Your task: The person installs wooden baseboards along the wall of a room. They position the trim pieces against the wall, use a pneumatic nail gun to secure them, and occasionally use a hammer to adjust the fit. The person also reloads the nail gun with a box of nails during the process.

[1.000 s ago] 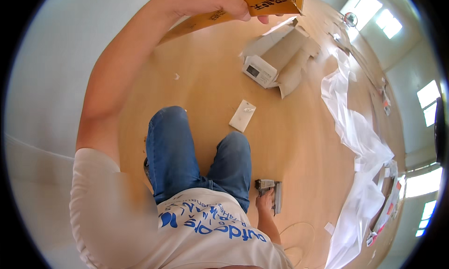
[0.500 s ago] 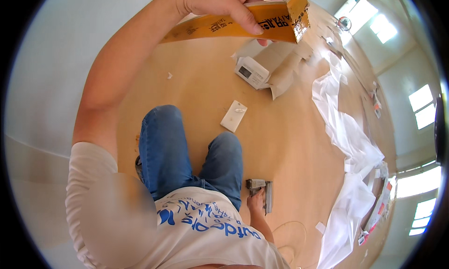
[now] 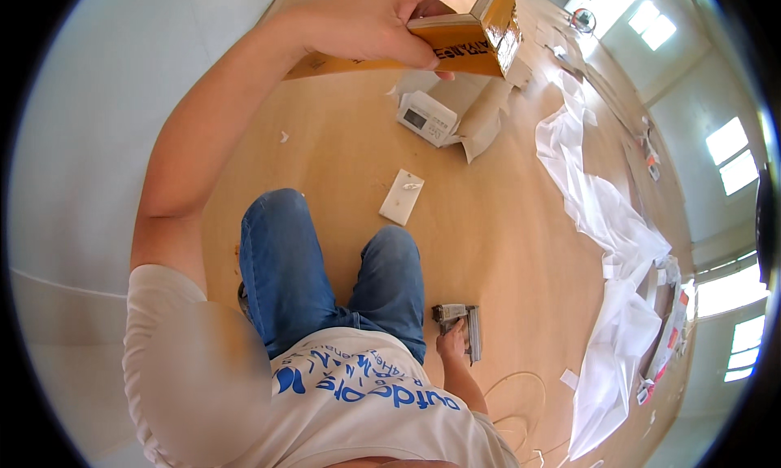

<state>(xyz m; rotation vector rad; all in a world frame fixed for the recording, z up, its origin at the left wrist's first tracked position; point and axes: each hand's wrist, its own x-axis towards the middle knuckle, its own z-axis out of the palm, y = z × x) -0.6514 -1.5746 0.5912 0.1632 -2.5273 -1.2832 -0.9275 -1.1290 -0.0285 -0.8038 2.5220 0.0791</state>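
At the top of the view my left hand point(image 3: 370, 30) is closed around a long gold-faced trim strip point(image 3: 468, 63). The strip has dark print and a cut end with an angled profile; part of it lies behind my hand and forearm. Low beside my right thigh, my right hand point(image 3: 452, 343) grips the handle of a grey nail gun point(image 3: 474, 338). The gun is well apart from the strip, close above the floor.
A flattened cardboard carton point(image 3: 455, 114) and a small white box point(image 3: 402, 197) lie on the wooden floor ahead. Crumpled white sheeting point(image 3: 602, 207) runs along the right. A thin hose point(image 3: 537, 387) curls behind the gun. A pale wall point(image 3: 98, 159) rises close on the left.
My left hand and the strip have shifted slightly left, and the strip's profiled end has turned more into view. My right hand still holds the nail gun, almost in the same place.
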